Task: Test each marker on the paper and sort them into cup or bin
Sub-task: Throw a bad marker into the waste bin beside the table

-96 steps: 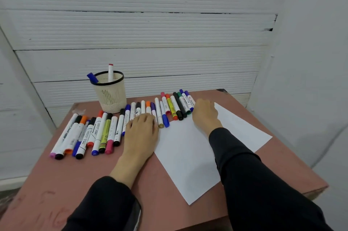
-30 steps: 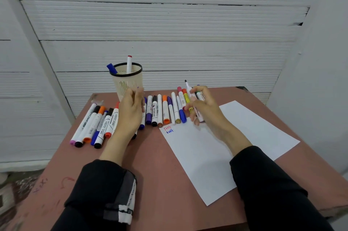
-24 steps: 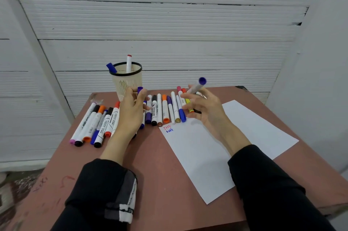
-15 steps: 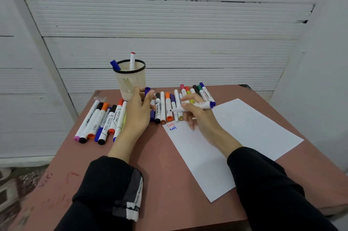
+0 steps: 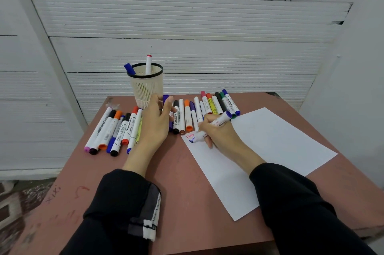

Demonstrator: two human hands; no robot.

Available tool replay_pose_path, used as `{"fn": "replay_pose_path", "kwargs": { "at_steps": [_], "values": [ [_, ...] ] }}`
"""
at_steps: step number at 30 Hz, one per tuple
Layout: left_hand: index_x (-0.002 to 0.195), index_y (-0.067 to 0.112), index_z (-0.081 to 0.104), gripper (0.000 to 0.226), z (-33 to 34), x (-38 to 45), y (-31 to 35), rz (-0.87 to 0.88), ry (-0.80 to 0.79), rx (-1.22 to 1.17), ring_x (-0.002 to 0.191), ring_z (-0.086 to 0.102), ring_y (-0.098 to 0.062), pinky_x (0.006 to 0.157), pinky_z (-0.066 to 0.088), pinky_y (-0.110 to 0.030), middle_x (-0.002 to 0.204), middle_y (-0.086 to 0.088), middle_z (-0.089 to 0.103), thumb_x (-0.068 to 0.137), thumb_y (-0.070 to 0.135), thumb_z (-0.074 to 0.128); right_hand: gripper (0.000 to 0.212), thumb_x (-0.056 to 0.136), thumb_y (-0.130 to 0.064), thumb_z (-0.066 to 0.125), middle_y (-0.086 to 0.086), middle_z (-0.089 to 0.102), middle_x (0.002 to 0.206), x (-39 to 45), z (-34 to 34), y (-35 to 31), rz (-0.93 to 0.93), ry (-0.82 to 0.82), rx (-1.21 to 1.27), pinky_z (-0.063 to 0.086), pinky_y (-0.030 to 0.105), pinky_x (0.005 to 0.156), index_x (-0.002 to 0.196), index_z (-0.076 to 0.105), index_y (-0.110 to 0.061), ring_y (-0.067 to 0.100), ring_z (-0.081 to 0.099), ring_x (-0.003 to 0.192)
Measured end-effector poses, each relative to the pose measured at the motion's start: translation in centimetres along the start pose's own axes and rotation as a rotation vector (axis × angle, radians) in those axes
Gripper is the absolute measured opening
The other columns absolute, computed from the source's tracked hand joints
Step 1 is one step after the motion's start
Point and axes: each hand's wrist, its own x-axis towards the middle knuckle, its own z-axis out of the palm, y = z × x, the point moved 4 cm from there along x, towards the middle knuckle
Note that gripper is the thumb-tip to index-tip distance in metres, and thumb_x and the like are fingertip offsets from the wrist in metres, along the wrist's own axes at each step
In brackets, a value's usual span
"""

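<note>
Lowered since a moment ago, the right hand (image 5: 218, 130) grips a blue marker (image 5: 216, 124) tip-down on the paper (image 5: 270, 150), testing it, while the left hand (image 5: 156, 118) pinches its cap (image 5: 165, 99); recapping and sorting likely follow

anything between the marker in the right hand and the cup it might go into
Yes. The left hand, holding a purple cap, is raised just in front of the mesh cup, between it and the marker in the right hand. The cup's open top looks clear, apart from two markers already inside.
</note>
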Motion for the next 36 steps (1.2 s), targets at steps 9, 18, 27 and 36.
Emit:
{"fn": "replay_pose_path", "kwargs": {
  "at_steps": [9, 18, 27, 36],
  "values": [
    [0.101, 0.017, 0.049, 0.023, 0.0, 0.0, -0.2, 0.003, -0.012, 0.058, 0.075, 0.063, -0.014, 0.066, 0.044, -0.021, 0.085, 0.003, 0.066, 0.1, 0.039, 0.043, 0.038, 0.091, -0.003, 0.056, -0.004, 0.045, 0.04, 0.1, 0.0, 0.1, -0.009, -0.019, 0.054, 0.049, 0.036, 0.069, 0.056, 0.045, -0.011, 0.007, 0.042, 0.033],
    [0.1, 0.019, 0.05, 0.024, 0.0, 0.1, -0.2, 0.009, -0.008, 0.068, 0.076, 0.064, -0.014, 0.066, 0.046, -0.023, 0.084, 0.005, 0.066, 0.099, 0.041, 0.042, 0.036, 0.093, -0.032, 0.061, 0.007, 0.064, 0.063, -0.4, -0.3, -1.0, -0.087, 0.039, 0.03, 0.04, 0.017, 0.063, 0.081, 0.059, 0.001, -0.001, 0.056, 0.053],
    [0.1, 0.018, 0.05, 0.025, -0.1, 0.0, -0.1, 0.01, -0.004, 0.078, 0.071, 0.061, -0.01, 0.063, 0.049, -0.025, 0.083, 0.006, 0.066, 0.099, 0.041, 0.042, 0.03, 0.091, -0.006, 0.057, -0.011, 0.048, 0.038, -0.3, -0.1, -0.2, 0.06, 0.061, -0.019, 0.044, 0.029, 0.055, 0.062, 0.05, -0.008, 0.005, 0.04, 0.03],
    [0.102, 0.018, 0.05, 0.025, -0.1, 0.1, -0.1, 0.008, -0.012, 0.088, 0.072, 0.062, -0.012, 0.062, 0.048, -0.023, 0.084, 0.004, 0.066, 0.099, 0.041, 0.042, 0.03, 0.091, -0.006, 0.059, -0.003, 0.054, 0.055, -0.3, -0.2, -0.1, 0.081, 0.084, 0.011, 0.046, 0.024, 0.049, 0.062, 0.052, -0.01, 0.002, 0.048, 0.038]
  ]
}}
